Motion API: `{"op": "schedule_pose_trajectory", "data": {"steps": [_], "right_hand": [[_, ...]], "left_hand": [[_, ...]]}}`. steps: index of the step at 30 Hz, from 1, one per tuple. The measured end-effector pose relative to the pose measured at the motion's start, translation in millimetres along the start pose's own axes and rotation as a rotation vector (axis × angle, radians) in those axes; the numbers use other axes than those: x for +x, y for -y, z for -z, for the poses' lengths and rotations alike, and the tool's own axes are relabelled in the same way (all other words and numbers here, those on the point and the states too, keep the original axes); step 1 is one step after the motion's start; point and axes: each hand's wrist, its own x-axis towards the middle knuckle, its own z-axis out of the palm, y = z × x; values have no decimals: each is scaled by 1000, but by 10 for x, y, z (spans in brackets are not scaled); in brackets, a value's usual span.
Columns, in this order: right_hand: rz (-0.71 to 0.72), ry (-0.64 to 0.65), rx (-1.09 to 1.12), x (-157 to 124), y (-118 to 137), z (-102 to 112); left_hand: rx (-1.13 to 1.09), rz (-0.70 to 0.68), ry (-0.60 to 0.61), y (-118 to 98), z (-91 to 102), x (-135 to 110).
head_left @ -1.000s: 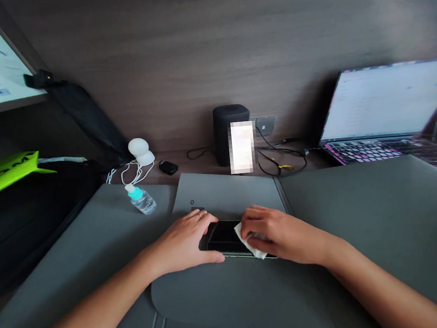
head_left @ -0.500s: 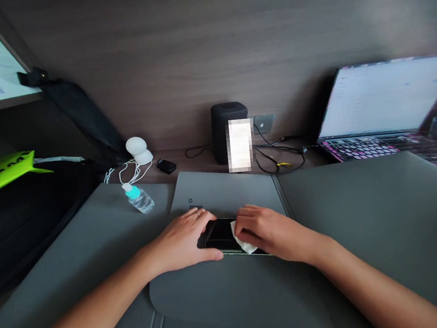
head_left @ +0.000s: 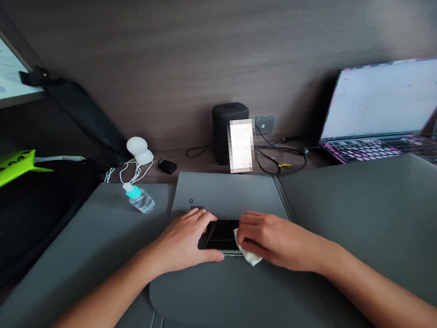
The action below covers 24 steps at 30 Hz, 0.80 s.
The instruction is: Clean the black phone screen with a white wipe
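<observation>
A smartphone (head_left: 223, 234) with a dark screen lies flat on the grey desk mat, its long side running left to right. My left hand (head_left: 189, 238) grips its left end, thumb along the near edge and fingertips at the far edge. Bunched in the closed fingers of my right hand (head_left: 269, 238) is a white wipe (head_left: 251, 257), which lies over the right part of the screen and hangs past the near edge. The phone's right end is hidden under that hand.
A clear spray bottle (head_left: 141, 199) with a turquoise collar lies at the left. Behind are a white camera-like device (head_left: 140, 150), a black fob (head_left: 167, 166), a black speaker (head_left: 221, 133) and loose cables (head_left: 296, 149). An open laptop (head_left: 385, 101) stands at right.
My right hand has shifted slightly toward me with the wipe, which now hangs over the phone's near edge. The left hand and the phone have stayed in place.
</observation>
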Motion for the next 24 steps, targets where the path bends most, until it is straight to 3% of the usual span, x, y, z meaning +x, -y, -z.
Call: {"op": "schedule_pose_trajectory", "data": {"steps": [3,6,12,17,24], "right_hand": [[85,-12,-3,37,27,-43],[-3,-77,-24,66,7,-58],[52,-32,17,89,19,-70],[-19,-81,5,85,-7,-39],[82,-19,144,46,6,12]], "left_hand": [[6,-18,-22,4,11,2],[-5,-14,-16,7,32,5],[-4,-26,-22,14,32,5],[3,-14,-18,15,16,3],[6,-16,-32,16,0,5]]}}
